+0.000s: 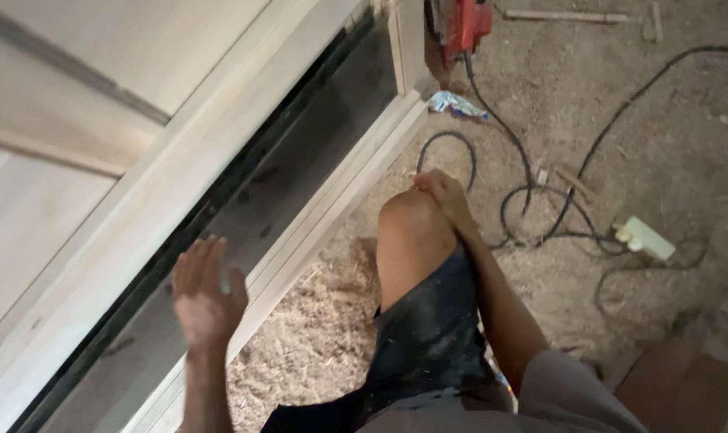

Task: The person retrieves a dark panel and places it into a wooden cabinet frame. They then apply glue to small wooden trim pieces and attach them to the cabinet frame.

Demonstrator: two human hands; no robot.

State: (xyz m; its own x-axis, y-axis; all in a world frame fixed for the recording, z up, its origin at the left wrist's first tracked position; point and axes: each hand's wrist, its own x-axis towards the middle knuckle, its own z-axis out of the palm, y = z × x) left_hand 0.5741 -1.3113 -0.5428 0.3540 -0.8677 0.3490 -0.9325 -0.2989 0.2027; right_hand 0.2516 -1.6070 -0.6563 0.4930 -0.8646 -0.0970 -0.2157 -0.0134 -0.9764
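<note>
The left hand [207,293] is raised at about 8 o'clock, fingers spread wide and holding nothing, its palm over the dark glass panel [300,160] of a pale wooden frame [139,216]. The frame runs slantwise from 7 o'clock up to 12 o'clock; its lower rail [340,200] lies just beside the hand, with the glass edge tucked under the wood on both long sides.

The right hand [442,192] rests near the centre on the person's bent knee [412,220], fingers curled loosely over it, gripping no tool.

Between the rail and the knee there is a narrow strip of floor [316,321] heaped with sawdust. Toward 3 o'clock the floor opens out, though black cables [532,200] loop across it to a pale power strip [644,238]. At 12 o'clock a red power tool [464,24] stands against the frame's end, with a crumpled wrapper [456,104] just below it. Wood offcuts [564,16] lie at 1 o'clock.
</note>
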